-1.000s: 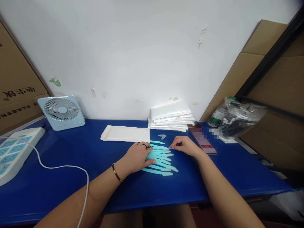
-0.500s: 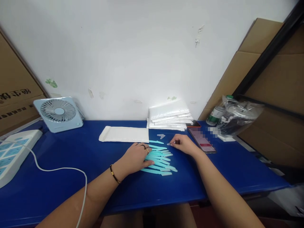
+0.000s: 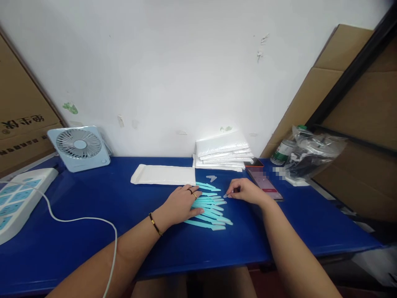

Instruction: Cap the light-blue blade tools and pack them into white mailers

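Several teal eyebrow razors lie fanned out on the blue table, their pale tips pointing right. My left hand rests palm down over their handles, fingers stretched out and the thumb apart, touching them. To the right, my right hand is closed, thumb and fingertips pinching a small clear blade cap just beside the razor tips. Further back lie loose clear caps. A white padded envelope lies flat behind my left hand, its right end close to the uppermost razors.
A stack of white padded envelopes stands against the wall. Right of it are a phone, a bottle and a clear plastic bag. At left stand a blue fan and a power strip, whose white cable crosses my left forearm.
My right hand has shifted slightly right and toward me with the cap. Another razor now shows among the uppermost ones near the envelope's end. My left hand stays on the razors.
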{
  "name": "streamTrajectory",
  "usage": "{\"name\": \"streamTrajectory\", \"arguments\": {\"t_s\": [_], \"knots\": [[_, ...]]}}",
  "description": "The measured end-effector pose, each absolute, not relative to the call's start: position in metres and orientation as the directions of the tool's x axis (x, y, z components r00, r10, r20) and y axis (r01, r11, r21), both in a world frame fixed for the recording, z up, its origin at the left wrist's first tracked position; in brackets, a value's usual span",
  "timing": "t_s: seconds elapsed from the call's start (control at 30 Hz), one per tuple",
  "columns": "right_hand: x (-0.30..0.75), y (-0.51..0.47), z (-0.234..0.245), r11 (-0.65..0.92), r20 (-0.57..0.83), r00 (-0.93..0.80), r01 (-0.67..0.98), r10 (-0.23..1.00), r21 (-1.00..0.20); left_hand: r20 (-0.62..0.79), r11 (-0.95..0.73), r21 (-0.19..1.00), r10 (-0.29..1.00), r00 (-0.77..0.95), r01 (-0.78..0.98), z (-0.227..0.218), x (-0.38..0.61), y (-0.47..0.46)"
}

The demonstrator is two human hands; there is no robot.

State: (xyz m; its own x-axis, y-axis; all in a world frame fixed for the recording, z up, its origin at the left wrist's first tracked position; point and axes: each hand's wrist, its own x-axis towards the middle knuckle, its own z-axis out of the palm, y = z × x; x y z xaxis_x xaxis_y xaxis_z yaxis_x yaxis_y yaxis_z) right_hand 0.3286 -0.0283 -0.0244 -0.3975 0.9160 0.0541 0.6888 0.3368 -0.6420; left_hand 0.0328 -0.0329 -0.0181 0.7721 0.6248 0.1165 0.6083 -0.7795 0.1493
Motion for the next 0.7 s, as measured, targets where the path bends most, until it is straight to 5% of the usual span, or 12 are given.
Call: {"name": "streamTrajectory", "arguments": {"t_s": [0.7], "knots": [[0.297,-0.023,-0.024,0.469,0.283,-0.377,0.651,0.882,-0.596,0.183,-0.805,0.172,0.593,0.784,0.568,-0.022,0.04,-0.036]]}}
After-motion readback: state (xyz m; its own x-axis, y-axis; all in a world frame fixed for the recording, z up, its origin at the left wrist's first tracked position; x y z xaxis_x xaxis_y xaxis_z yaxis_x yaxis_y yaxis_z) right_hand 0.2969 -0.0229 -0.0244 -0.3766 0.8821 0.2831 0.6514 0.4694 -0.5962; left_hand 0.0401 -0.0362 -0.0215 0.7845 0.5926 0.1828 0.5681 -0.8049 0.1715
